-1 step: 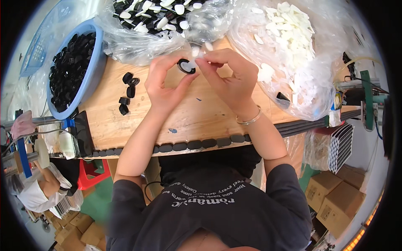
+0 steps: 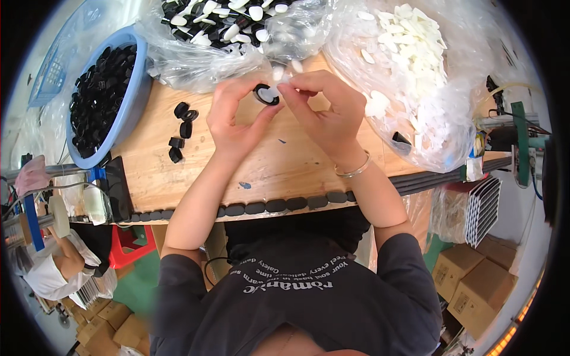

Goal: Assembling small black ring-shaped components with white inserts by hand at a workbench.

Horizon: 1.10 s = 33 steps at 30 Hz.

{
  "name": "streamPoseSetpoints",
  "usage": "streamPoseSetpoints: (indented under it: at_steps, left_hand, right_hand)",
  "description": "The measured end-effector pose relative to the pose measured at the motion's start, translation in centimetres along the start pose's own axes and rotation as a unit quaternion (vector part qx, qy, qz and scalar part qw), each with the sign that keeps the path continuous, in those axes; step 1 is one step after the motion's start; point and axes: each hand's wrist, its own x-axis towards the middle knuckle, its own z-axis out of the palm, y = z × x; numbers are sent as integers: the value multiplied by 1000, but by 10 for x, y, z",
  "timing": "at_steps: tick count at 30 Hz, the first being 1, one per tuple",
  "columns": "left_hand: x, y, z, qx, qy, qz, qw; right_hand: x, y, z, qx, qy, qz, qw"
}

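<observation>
Between the thumb and fingers of my left hand is a small black oval cap, tilted, with a white inside facing up. My right hand is pinched close beside it, its fingertips on a small translucent film piece that is partly hidden. Just beyond the fingertips lie two white oval pieces. To the left of my left hand, several loose black caps rest on the wooden table.
A blue basin heaped with black caps stands at the left. Clear plastic bags hold mixed black and white pieces at the back and white pieces at the right. Dark padding lines the near edge. Another person's arm shows lower left.
</observation>
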Motion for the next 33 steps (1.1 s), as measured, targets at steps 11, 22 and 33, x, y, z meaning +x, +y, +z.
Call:
streamPoseSetpoints:
  at_steps: [11, 22, 33]
  left_hand:
    - [-2, -4, 2, 18, -5, 42, 999]
    - [-3, 3, -2, 26, -28, 51, 998]
    - [4, 2, -4, 47, -2, 94, 994]
  right_hand:
    - [-5, 9, 3, -82, 15, -170, 982]
    - [-12, 13, 4, -116, 9, -206, 972]
    - [-12, 4, -4, 77, -76, 70, 992]
